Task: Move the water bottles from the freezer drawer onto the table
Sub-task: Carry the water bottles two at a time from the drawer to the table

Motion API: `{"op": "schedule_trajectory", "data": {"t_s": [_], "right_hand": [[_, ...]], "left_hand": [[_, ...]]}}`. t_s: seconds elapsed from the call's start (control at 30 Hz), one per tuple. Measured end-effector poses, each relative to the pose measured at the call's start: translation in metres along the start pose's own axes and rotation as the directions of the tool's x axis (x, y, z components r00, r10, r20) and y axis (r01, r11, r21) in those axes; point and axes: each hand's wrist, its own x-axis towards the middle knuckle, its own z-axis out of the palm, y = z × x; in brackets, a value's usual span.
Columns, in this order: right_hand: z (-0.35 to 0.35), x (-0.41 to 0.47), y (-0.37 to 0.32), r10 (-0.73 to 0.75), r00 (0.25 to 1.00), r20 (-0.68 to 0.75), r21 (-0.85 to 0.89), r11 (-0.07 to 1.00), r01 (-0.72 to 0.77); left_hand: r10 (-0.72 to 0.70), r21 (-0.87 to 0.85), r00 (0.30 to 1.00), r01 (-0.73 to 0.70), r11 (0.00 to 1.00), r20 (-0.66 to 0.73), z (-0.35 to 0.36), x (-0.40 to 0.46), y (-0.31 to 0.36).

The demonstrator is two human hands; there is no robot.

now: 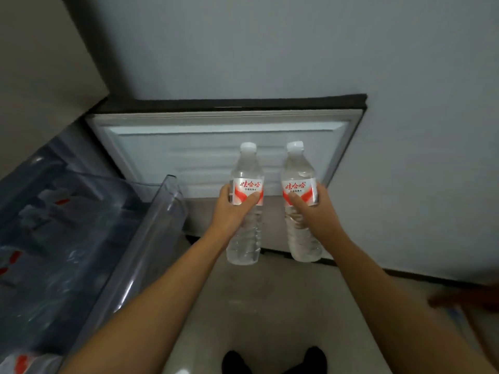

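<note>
Two clear water bottles with white caps and red-and-white labels are held upright in front of me. My left hand (233, 205) grips the left bottle (247, 171) around its label. My right hand (310, 205) grips the right bottle (298, 171) the same way. Both bottles hang in the air above the floor, in front of the open freezer door (189, 149). The clear plastic freezer drawer (164, 211) is pulled out at my left, and several more bottles (54, 211) lie inside it, blurred through the plastic. No table is in view.
The open freezer door blocks the space straight ahead. A grey wall (405, 130) rises behind and to the right. The drawer's rim juts toward my left forearm. Pale floor (270, 306) lies below, with my dark shoes (275, 360) at the bottom edge. A brown blurred shape (464, 300) sits at the right.
</note>
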Motion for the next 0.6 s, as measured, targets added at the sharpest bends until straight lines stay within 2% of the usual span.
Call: {"op": "schedule_trajectory", "data": {"t_s": [0.27, 0.6], "right_hand": [[-0.138, -0.060, 0.064, 0.142, 0.940, -0.311, 0.019, 0.990, -0.143], [-0.321, -0.146, 0.131, 0.225, 0.849, -0.478, 0.172, 0.972, -0.160]], "left_hand": [[0.049, 0.096, 0.957, -0.080, 0.992, 0.287, 0.138, -0.037, 0.001], [0.057, 0.136, 0.869, -0.141, 0.981, 0.492, 0.330, -0.138, 0.002]]}}
